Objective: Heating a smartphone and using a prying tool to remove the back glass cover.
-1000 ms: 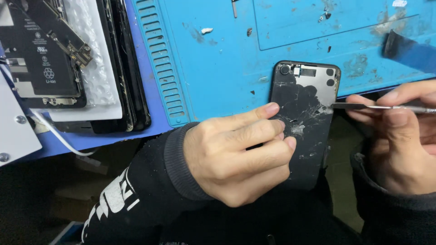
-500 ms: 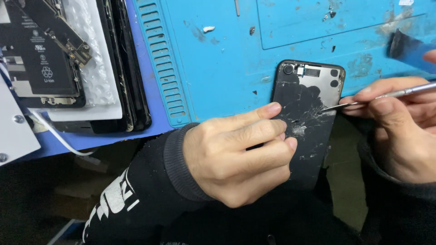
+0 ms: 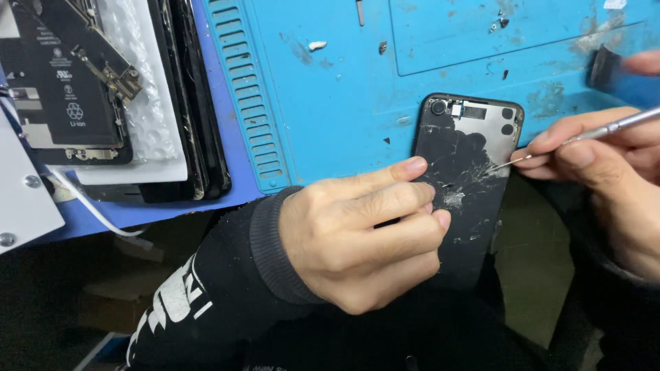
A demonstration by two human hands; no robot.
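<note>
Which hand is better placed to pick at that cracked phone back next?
Probably the right hand: its metal pick already points at the cracked phone back, while the left hand grips it.

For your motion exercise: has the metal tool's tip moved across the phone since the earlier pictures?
Yes. The tool tip has slid left and down from the phone's right edge onto its cracked back; the phone has stayed put on the blue mat.

At the top left, on the blue surface (image 3: 330, 103), lies an opened phone whose black rectangular battery (image 3: 65, 82) carries a label of small white print and symbols, crossed by a gold-toned metal strip. Beside it stands a stack of thin dark screen panels (image 3: 196, 103), seen edge-on, with a white bubble-textured sheet (image 3: 148, 117) against them. I see no packages or signs.
</note>
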